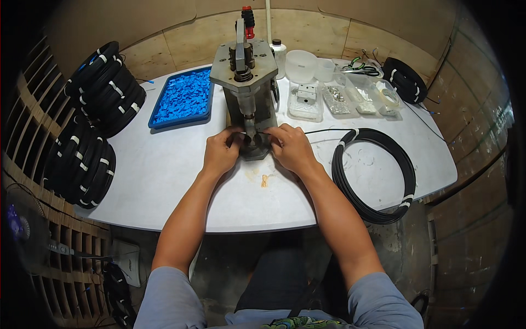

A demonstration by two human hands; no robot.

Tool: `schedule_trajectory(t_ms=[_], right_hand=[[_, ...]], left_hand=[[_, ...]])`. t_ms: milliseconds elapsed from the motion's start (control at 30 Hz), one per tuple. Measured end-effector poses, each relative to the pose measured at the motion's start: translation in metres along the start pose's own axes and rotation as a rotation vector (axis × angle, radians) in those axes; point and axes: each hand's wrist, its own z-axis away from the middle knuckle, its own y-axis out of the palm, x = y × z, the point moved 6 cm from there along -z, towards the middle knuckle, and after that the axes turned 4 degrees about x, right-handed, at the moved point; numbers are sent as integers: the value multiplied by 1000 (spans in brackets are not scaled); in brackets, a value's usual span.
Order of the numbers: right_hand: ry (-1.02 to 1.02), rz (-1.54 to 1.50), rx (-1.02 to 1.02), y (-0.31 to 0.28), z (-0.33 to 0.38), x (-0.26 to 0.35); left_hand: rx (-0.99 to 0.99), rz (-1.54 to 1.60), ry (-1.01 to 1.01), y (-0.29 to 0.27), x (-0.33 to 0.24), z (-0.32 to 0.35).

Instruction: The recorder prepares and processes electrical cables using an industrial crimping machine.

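A metal bench press [244, 77] stands upright in front of me, its ram lowered toward the small base. My left hand [222, 151] is closed at the left side of the base, thumb and fingers together; what it pinches is too small to make out. On the other side my right hand [293, 145] pinches a black cable [323, 130], whose end is hidden by the fingers and the press. From there the cable runs right to a large black cable coil [408, 164], bound with white tape and reaching over the table's front edge.
A blue tray [158, 124] of small blue pieces lies left of the press. Stacked taped coils [109, 90] crowd the left edge. Behind right stand a bottle [278, 59], clear tubs [301, 67], boxes of small parts [337, 100], scissors [370, 71] and another coil [404, 79].
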Motion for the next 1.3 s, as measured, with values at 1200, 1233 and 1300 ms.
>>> schedule_trajectory(t_ms=[1200, 1233, 1300], right_hand=[[17, -17, 10, -1, 0, -1], [16, -14, 11, -1, 0, -1], [17, -13, 16, -1, -1, 0]], left_hand=[[-27, -12, 15, 0, -4, 1], [-26, -11, 16, 0, -1, 0], [-12, -39, 30, 0, 2, -1]])
